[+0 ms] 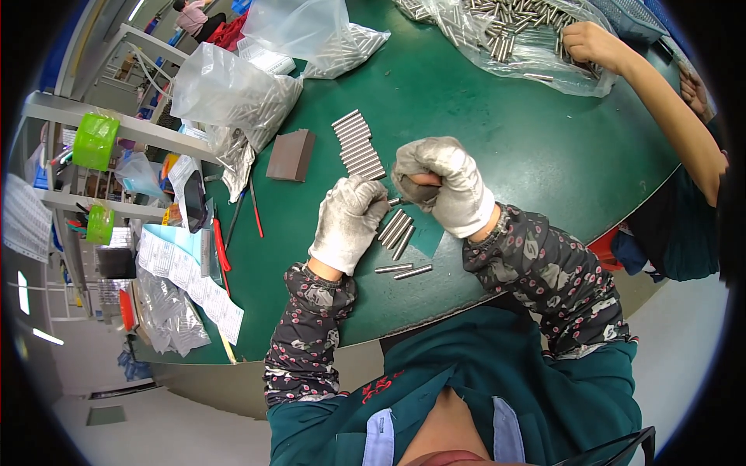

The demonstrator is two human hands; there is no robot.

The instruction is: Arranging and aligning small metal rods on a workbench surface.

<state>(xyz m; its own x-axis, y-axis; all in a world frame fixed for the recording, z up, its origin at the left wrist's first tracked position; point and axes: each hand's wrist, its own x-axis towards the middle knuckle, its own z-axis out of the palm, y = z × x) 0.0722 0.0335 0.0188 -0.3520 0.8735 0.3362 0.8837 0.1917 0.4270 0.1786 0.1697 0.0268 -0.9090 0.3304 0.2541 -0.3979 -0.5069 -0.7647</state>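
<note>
My left hand (347,220), in a white work glove, is closed just above the green table. Its fingers curl beside a row of short steel pins (358,146) lying side by side. The tip of a single metal pin (395,202) shows between my hands; whether a hand grips it I cannot tell. My right hand (444,185), gloved too, is bent into a fist with a bare fingertip showing; anything inside is hidden. Several loose pins (396,228) lie below the hands, some on a small dark green sheet (426,239). Two more pins (413,272) rest nearer me.
A brown block (291,155) stands left of the row. Clear bags of pins (233,93) sit behind it. At far right a co-worker's hand (594,45) reaches into an open bag of pins (509,35). Red-handled pliers (221,245) and papers (190,279) lie left.
</note>
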